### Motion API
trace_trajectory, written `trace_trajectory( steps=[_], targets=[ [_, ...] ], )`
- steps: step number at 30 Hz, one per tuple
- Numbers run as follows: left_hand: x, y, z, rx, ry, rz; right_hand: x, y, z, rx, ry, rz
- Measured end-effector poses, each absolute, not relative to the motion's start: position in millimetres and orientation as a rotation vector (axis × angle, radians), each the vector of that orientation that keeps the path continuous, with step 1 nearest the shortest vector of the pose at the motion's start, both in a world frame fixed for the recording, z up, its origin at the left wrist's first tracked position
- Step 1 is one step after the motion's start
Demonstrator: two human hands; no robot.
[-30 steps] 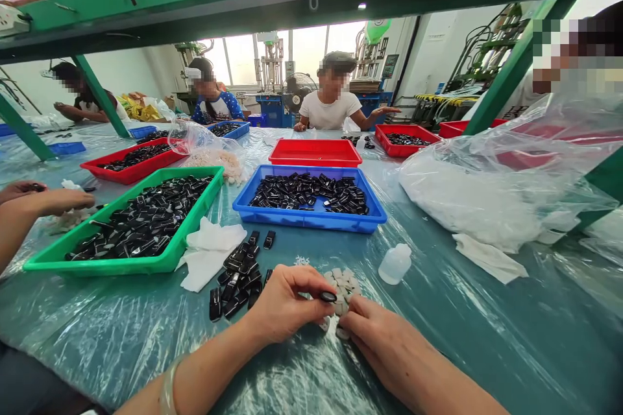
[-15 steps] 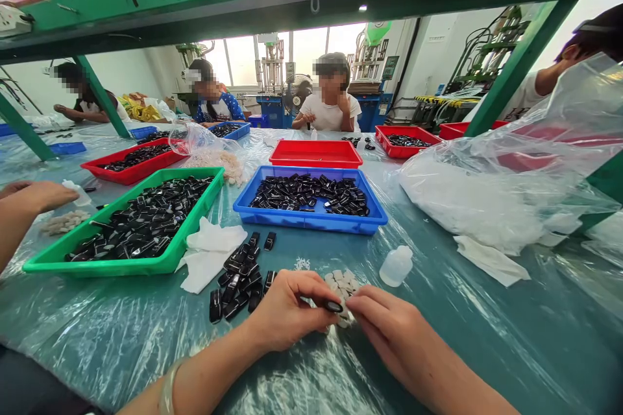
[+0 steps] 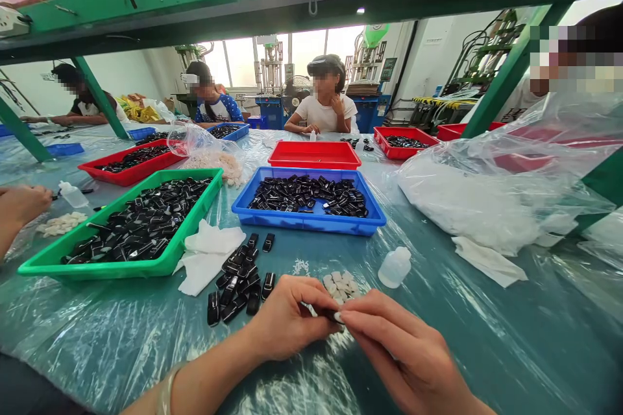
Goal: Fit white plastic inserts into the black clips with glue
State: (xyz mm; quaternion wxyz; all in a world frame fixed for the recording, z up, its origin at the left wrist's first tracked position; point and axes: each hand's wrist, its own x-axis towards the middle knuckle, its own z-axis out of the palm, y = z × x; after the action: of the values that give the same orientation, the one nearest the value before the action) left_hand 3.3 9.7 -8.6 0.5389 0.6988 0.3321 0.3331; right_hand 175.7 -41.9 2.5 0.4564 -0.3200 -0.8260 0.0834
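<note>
Between the thumb and fingers of my left hand [image 3: 287,318] is a small black plastic part [image 3: 331,314], mostly covered by the fingers. My right hand [image 3: 402,334] pinches a small white piece [image 3: 337,316] against the end of that part. Just beyond my fingertips lies a heap of off-white pieces [image 3: 341,285], and beside it a little cluster of tiny white bits [image 3: 300,267]. Loose black parts [image 3: 238,282] are piled left of my left hand. A translucent squeeze bottle [image 3: 394,267] stands beyond my right hand.
A blue tray [image 3: 306,223] and a green tray [image 3: 121,268] hold many black parts. White cloth [image 3: 202,253] lies between them. A red tray [image 3: 314,154] stands behind. Clear plastic bags [image 3: 467,194] bulge at right. A green shelf beam [image 3: 195,6] crosses overhead. Co-workers sit around the table.
My right fingers have moved in to the black part, and a white piece now shows against its end. At far left, a co-worker's hand has drawn back from a bottle.
</note>
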Motion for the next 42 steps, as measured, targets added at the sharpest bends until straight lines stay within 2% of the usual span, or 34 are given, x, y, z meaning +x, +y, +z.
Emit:
trace_trajectory(
  steps=[4, 13, 26, 33, 36, 42],
  targets=[
    [3, 8, -9, 1.705, 0.785, 0.749, 175, -41, -1, -0.790, -2.061, 0.125],
    [2, 7, -10, 1.514, 0.788, 0.632, 173, -39, -5, -0.841, -1.982, 0.190],
    [1, 5, -7, 1.505, 0.846, 0.523, 171, -35, 0, -1.022, -1.896, 0.600],
    [0, 9, -5, 1.452, 0.867, 0.541, 169, -38, -7, -1.025, -1.893, 0.587],
    [-4, 17, 1, 1.391, 0.897, 0.618, 170, -38, -12, -1.085, -1.889, 0.526],
    [-19, 36, 7, 1.220, 1.025, 1.016, 169, -22, -8, -1.321, -2.007, 0.474]
  ],
)
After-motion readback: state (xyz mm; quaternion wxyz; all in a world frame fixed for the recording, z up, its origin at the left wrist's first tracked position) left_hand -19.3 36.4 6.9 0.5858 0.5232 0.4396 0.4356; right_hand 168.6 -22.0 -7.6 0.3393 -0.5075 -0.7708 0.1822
